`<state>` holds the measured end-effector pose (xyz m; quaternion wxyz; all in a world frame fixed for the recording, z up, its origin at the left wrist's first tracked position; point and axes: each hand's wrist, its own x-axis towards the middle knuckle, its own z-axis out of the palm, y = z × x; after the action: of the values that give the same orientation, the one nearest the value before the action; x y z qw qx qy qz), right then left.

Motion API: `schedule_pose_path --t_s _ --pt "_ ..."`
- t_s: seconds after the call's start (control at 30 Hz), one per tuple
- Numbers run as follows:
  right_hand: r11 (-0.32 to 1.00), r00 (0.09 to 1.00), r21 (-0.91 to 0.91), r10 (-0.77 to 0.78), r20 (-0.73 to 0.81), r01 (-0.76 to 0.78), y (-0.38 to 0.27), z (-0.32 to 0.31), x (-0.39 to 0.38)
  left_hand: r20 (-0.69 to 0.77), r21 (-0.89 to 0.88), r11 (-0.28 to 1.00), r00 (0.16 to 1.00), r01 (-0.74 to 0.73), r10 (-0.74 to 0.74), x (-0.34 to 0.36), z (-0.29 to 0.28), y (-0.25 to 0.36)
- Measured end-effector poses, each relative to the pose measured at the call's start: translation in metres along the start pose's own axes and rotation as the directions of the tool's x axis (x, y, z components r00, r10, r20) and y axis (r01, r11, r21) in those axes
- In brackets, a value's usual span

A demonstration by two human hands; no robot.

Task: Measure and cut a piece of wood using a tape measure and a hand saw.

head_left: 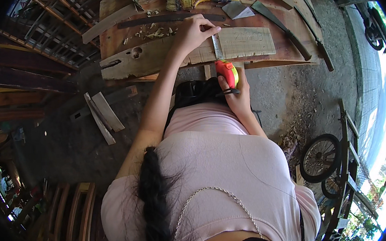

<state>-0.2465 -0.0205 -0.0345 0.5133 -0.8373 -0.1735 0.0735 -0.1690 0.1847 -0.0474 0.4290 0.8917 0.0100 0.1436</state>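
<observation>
A wooden board [248, 43] with a knot hole and pencil marks lies along the near edge of the workbench. Across its width runs the metal blade [217, 49] of a tape measure. My left hand [194, 34] rests over the board's far edge, thumb and fingers closed at the blade's end; the tip itself is hidden. In my right hand [238, 94] is the red and yellow-green tape measure [229, 73], its case just off the board's near edge, with a black wrist strap hanging from it.
On the workbench [113, 12] behind the board lie a flat dark metal strip [155, 19], a paintbrush [190, 0], wood shavings and folded paper [238, 9]. A machete [282, 30] and another long blade [313, 32] lie at right. Wood offcuts [104, 113] sit on the floor at left.
</observation>
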Motion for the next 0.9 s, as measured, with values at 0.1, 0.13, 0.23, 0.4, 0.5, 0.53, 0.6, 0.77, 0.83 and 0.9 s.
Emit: schedule_pose_path --t_s 0.1,0.13,0.23,0.4,0.5,0.53,0.6,0.77,0.83,0.9 --pt "1.0 1.0 0.004 0.005 -0.004 -0.005 -0.0027 -0.0007 0.0008 -0.007 0.005 1.0 1.0 -0.016 0.016 -0.0002 0.0006 -0.0002" --pt "1.0 1.0 -0.002 0.012 -0.005 -0.012 -0.0034 -0.001 0.0007 -0.007 0.003 1.0 1.0 -0.008 0.008 -0.0007 0.001 -0.0005" --pt "1.0 1.0 0.007 0.028 0.001 -0.029 -0.0019 -0.0011 0.0007 0.003 0.008 1.0 1.0 0.0 0.0 0.0003 0.0017 -0.0015" --pt "1.0 1.0 0.022 0.013 -0.011 -0.012 -0.0011 -0.0005 0.001 0.01 0.007 1.0 1.0 0.009 -0.009 0.0001 0.0002 0.0005" --pt "1.0 1.0 0.002 -0.001 -0.012 0.001 -0.0012 -0.0005 0.0011 -0.01 0.016 1.0 1.0 -0.02 0.021 0.0 0.0016 -0.0028" --pt "1.0 1.0 -0.017 -0.014 -0.014 0.014 -0.0011 -0.0007 0.001 -0.025 0.021 0.999 0.999 -0.045 0.045 0.0002 0.0021 -0.0032" --pt "1.0 1.0 -0.015 0.001 -0.006 -0.001 0.0006 -0.001 0.0007 -0.029 0.018 0.999 0.998 -0.046 0.047 0.0003 0.0032 -0.0041" --pt "1.0 1.0 -0.001 0.017 0.015 -0.017 0.0004 -0.0022 0.0001 -0.051 0.019 0.998 0.997 -0.062 0.063 -0.0002 0.004 -0.0048" --pt "1.0 0.999 -0.009 0.028 0.02 -0.028 -0.0002 -0.0026 0.0 -0.049 0.034 0.998 0.997 -0.058 0.06 -0.0003 0.0043 -0.0055" --pt "1.0 0.999 -0.006 0.029 0.024 -0.029 0.0 -0.0026 -0.0004 -0.05 0.028 0.998 0.997 -0.059 0.06 -0.0002 0.0044 -0.006"
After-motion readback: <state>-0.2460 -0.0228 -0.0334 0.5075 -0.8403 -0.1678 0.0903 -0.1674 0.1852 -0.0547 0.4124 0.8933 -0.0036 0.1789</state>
